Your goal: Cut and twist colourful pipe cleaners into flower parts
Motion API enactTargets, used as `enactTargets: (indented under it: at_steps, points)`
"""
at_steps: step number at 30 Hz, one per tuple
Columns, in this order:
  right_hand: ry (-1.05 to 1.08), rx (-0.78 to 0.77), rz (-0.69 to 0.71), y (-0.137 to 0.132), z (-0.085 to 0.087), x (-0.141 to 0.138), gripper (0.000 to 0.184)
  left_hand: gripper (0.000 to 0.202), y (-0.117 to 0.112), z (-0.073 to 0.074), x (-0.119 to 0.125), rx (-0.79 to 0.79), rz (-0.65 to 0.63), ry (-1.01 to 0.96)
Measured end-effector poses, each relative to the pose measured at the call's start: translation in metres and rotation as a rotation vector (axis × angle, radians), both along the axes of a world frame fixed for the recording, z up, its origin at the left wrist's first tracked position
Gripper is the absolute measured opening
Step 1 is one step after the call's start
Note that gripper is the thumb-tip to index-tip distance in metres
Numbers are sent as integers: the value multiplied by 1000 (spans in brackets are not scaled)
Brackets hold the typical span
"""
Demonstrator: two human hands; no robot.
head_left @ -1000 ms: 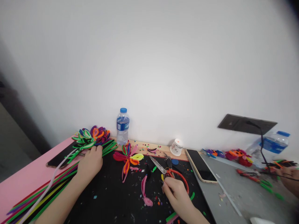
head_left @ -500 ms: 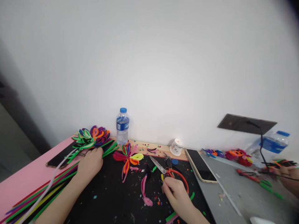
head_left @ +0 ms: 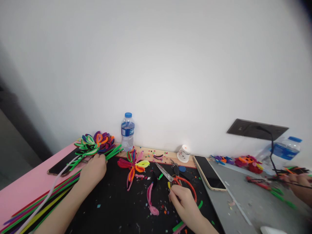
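My left hand (head_left: 94,169) is closed over a bundle of colourful pipe cleaners (head_left: 44,208); their green tips poke out past my fingers. Right by it, pipe-cleaner flowers (head_left: 97,141) in green, orange and purple lie by a dark phone (head_left: 62,164). My right hand (head_left: 184,201) pinches a short yellow pipe cleaner piece (head_left: 169,185), its lower part hidden by my fingers. Just beyond that hand are orange-handled scissors (head_left: 164,171). Between my hands lie a multicoloured pipe-cleaner flower (head_left: 133,166) and a pink twisted piece (head_left: 151,203) on the black mat (head_left: 117,208).
A water bottle (head_left: 128,131) and an upturned paper cup (head_left: 183,153) stand along the wall. Another phone (head_left: 209,173) lies to the right. Over the grey mat (head_left: 253,201), another person's hand (head_left: 297,184) is near pliers (head_left: 260,183). A white cable (head_left: 52,195) crosses the bundle.
My left hand has shifted slightly left, and the pipe cleaner bundle has slid a little with it. My right hand stays almost still.
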State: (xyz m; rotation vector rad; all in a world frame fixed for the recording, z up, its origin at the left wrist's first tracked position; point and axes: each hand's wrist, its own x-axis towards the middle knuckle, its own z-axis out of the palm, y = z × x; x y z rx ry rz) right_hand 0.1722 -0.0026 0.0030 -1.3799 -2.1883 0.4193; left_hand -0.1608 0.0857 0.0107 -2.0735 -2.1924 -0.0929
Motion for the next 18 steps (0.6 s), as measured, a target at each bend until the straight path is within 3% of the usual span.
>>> enactTargets:
  at_steps: [11,18]
  points:
    - [6,-9,-4,1,-2,1,30,39,-3,14,7,-1,59,-82]
    - [99,-35,-5,1,2,-1,31,32,-3,19,15,-11,-143,-230]
